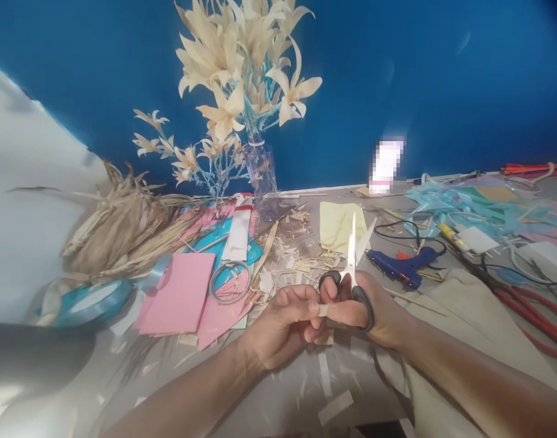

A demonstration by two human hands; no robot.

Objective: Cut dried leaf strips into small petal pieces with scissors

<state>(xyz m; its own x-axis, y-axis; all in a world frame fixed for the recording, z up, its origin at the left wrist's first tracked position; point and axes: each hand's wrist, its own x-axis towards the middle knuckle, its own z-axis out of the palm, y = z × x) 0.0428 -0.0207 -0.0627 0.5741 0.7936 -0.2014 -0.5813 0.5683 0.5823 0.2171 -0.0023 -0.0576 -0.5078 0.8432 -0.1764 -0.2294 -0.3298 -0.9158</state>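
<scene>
My right hand (384,313) has its fingers through the black handles of a pair of scissors (351,252). The blades point up and away from me, spread apart. A small pale strip (323,311), perhaps dried husk, is pinched between the fingertips of my left hand (282,316). My right fingertips also touch that strip, so both hands meet at it. Pale scraps (301,267) lie on the table just beyond my hands. A folded yellow cloth (339,225) rests behind the scissors.
Pale flowers (255,55) stand in a clear bottle (262,182) against the blue wall. Dried husks (118,225), pink paper (178,292) and blue ribbon (95,301) are at left. A blue glue gun (403,266), corded, and red-handled scissors (534,313) lie right. A bright screen (386,165) stands behind.
</scene>
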